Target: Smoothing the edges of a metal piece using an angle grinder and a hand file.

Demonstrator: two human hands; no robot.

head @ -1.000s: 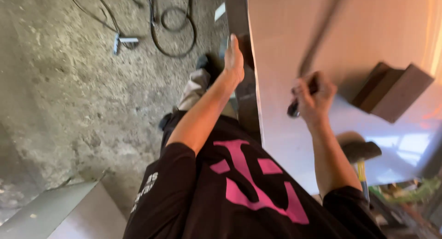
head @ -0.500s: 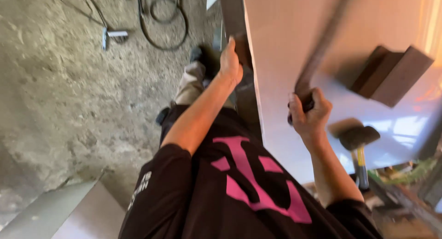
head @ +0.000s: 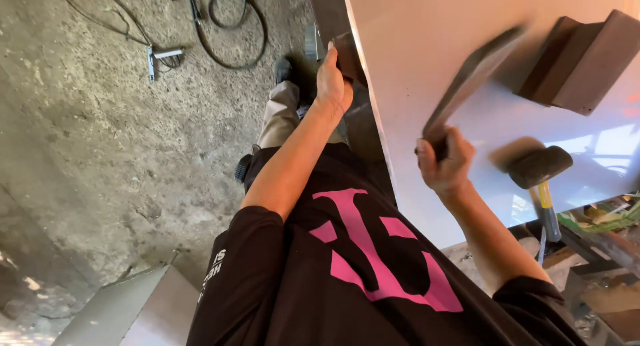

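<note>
We are gripping w/ the left hand (head: 332, 79) the edge of the metal sheet (head: 467, 59), fingers curled on it. The sheet looks stiff, slippery, sharp-edged. The right hand (head: 445, 161) is clenching a flat bar (head: 470, 79) by its lower end, over the sheet.

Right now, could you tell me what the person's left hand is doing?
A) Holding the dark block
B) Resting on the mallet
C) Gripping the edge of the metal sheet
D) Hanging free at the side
C: the left hand is clasped over the near edge of the pale metal sheet, while the mallet and the dark block lie untouched on the sheet.
</note>
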